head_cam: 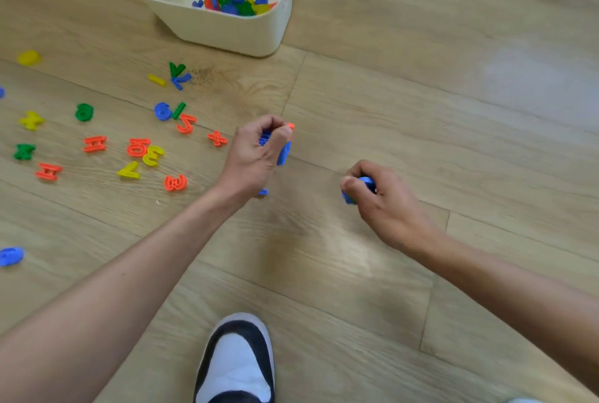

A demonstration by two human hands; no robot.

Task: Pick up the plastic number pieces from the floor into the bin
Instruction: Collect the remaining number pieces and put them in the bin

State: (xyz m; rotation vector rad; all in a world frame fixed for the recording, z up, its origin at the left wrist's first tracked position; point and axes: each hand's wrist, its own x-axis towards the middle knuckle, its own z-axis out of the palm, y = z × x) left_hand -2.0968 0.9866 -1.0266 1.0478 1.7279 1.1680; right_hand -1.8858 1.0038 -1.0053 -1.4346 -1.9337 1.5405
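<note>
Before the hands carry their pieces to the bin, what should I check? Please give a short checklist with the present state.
1. Left hand grips blue pieces: ok.
2. Right hand grips a blue piece: ok.
3. Bin upright, top open, not full: ok.
4. Floor between hands and bin bare: ok.
5. Blue bit below left wrist, held or on floor: cannot tell.
6. All loose pieces collected: not ok, many lie at left.

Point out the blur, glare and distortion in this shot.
Head view: glare whitens the floor at upper right; the yellow piece and blue piece at the left edge are smeared; plank seams bow slightly from the wide lens; a soft shadow lies below the left hand; the bin is fairly sharp.
</note>
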